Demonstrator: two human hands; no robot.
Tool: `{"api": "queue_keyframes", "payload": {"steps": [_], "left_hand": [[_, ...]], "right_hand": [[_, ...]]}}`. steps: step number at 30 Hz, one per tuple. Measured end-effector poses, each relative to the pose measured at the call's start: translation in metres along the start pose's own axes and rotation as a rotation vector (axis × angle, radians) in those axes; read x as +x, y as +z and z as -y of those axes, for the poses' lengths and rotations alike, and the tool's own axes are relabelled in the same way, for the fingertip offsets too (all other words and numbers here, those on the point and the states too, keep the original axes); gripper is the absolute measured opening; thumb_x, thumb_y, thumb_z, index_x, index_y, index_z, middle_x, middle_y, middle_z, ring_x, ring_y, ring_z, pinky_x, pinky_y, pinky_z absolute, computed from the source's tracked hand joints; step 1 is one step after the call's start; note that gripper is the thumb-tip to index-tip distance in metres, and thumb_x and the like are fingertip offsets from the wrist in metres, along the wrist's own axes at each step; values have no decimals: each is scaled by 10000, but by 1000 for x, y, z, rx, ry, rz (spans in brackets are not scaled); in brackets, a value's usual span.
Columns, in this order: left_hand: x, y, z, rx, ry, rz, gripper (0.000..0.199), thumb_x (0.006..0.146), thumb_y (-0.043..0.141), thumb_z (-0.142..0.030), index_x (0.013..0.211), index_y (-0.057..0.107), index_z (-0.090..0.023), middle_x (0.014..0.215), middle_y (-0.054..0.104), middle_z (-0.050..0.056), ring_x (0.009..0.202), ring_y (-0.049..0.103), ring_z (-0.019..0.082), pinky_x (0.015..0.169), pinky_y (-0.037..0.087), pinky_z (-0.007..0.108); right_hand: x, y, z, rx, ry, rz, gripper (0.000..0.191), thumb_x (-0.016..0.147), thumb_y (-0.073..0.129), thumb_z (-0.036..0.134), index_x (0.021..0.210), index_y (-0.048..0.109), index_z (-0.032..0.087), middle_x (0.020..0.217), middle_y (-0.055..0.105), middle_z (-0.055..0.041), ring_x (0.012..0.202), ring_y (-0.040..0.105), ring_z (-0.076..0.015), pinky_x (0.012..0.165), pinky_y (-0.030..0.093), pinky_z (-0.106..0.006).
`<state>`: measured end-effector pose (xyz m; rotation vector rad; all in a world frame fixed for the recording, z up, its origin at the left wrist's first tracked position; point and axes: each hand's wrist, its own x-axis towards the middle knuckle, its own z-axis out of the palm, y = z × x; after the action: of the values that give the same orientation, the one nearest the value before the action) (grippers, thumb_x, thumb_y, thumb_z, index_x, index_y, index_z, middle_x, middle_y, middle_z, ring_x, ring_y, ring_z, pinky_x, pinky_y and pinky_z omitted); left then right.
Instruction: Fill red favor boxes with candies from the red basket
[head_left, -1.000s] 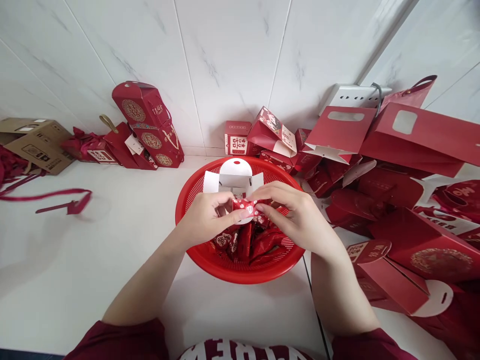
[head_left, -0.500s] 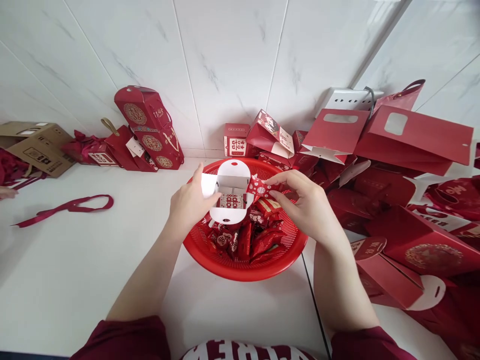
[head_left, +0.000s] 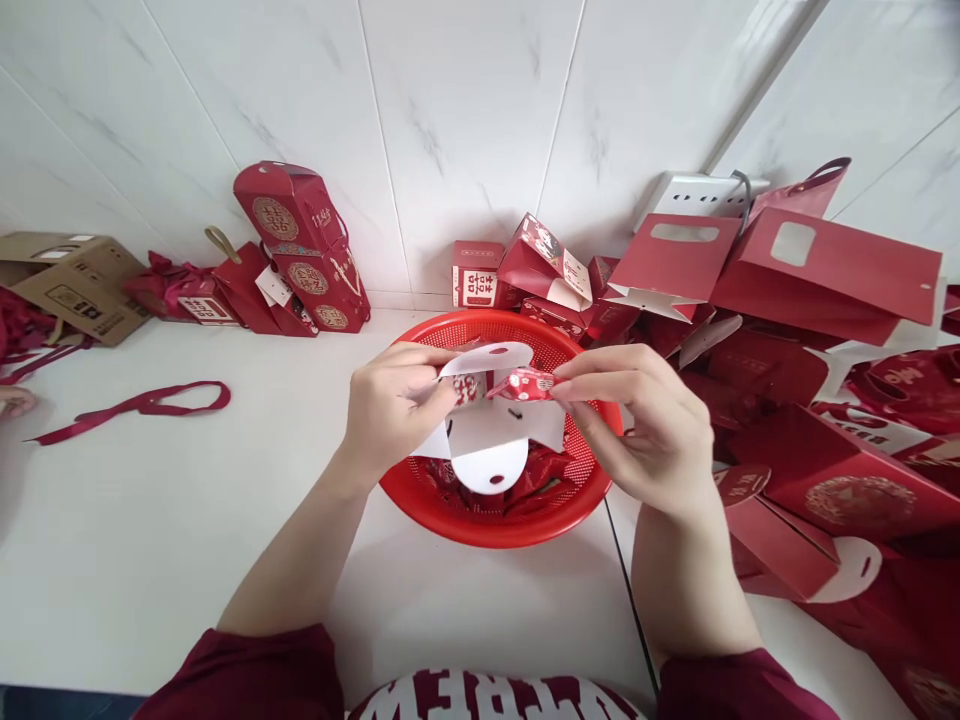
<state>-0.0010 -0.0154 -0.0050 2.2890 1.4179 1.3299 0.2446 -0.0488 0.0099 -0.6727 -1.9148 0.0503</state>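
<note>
Right fingers (head_left: 600, 362) hide one end of the red packet (head_left: 529, 384); below them, the open box (head_left: 489, 465) half-covers wrapped pieces (head_left: 546, 470); far left, another person's hand (head_left: 15, 402) is cut off.

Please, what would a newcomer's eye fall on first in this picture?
Probably the round red plastic basket at the picture's centre, on the white tabletop, with glossy red packets inside. There, the left hand holds an open paper box, white inside, and the right hand pinches a small red white-patterned packet. Red cardboard boxes crowd the right side.
</note>
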Motion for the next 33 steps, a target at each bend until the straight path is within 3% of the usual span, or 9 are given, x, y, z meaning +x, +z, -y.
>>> {"api": "queue_keyframes", "payload": {"steps": [4, 6, 9, 12, 16, 20, 23, 28, 33], "left_hand": [[0, 10, 7, 117, -81, 28, 410, 772, 540, -174, 505, 228, -178, 545, 462, -18, 529, 354, 99, 517, 246, 310], [0, 13, 10, 114, -151, 93, 414, 759, 533, -186, 529, 190, -182, 524, 284, -31, 520, 234, 96, 510, 188, 316], [2, 13, 12, 37, -221, 175, 405, 764, 514, -206, 554, 168, -190, 570, 187, -26, 546, 193, 103, 514, 167, 311], [5, 12, 13, 9, -301, 314, 408, 764, 517, -237, 548, 173, -199, 573, 193, -24, 544, 213, 102, 512, 167, 305], [10, 16, 19, 17, -343, 441, 403, 777, 522, -274, 542, 203, -202, 551, 217, -29, 527, 246, 98, 506, 195, 290], [13, 19, 27, -5, -315, 393, 170, 772, 586, -304, 719, 455, -210, 648, 499, -37, 593, 458, 120, 537, 308, 252], [14, 18, 30, 18, -328, 415, 157, 781, 597, -336, 879, 560, -219, 759, 639, -11, 659, 566, 165, 556, 355, 260], [15, 13, 34, 92, -347, 546, 155, 768, 532, -277, 645, 474, -202, 660, 587, 19, 614, 530, 168, 537, 314, 286], [14, 13, 40, 70, -452, 682, 243, 772, 477, -269, 574, 348, -213, 567, 493, 14, 491, 455, 139, 471, 259, 288]], "right_hand": [[-1, -3, 0, -72, -30, -79, 337, 837, 648, -5, 1065, 671, 243, 1018, 686, -58, 929, 676, -205, 794, 570, -358], [-1, -5, 1, -91, -10, -68, 316, 843, 661, 19, 1063, 667, 246, 1003, 682, -57, 919, 677, -207, 790, 572, -359], [-2, -5, 6, -86, 73, 37, 259, 892, 634, 80, 1063, 652, 274, 1024, 680, -54, 932, 678, -211, 802, 571, -364], [-6, -1, 10, -124, 162, 258, 210, 960, 535, 113, 1041, 638, 277, 1048, 688, -53, 942, 664, -204, 790, 545, -351], [-1, 12, 8, -347, 92, 518, 246, 977, 439, 82, 950, 644, 214, 899, 679, -54, 819, 596, -200, 708, 456, -339], [23, 36, 0, -460, 109, 754, 261, 945, 427, 34, 1007, 650, 155, 924, 655, -78, 732, 562, -181, 566, 325, -311], [41, 61, -12, -428, 136, 897, 277, 915, 445, 5, 1024, 661, 141, 940, 669, -93, 728, 572, -173, 566, 279, -299], [45, 96, -43, -237, 160, 1027, 191, 908, 514, 43, 894, 672, 149, 921, 699, -74, 785, 590, -161, 652, 332, -263], [36, 103, -56, -285, 213, 1026, 229, 926, 483, 58, 927, 697, 140, 924, 719, -92, 783, 618, -180, 685, 382, -278]]}}
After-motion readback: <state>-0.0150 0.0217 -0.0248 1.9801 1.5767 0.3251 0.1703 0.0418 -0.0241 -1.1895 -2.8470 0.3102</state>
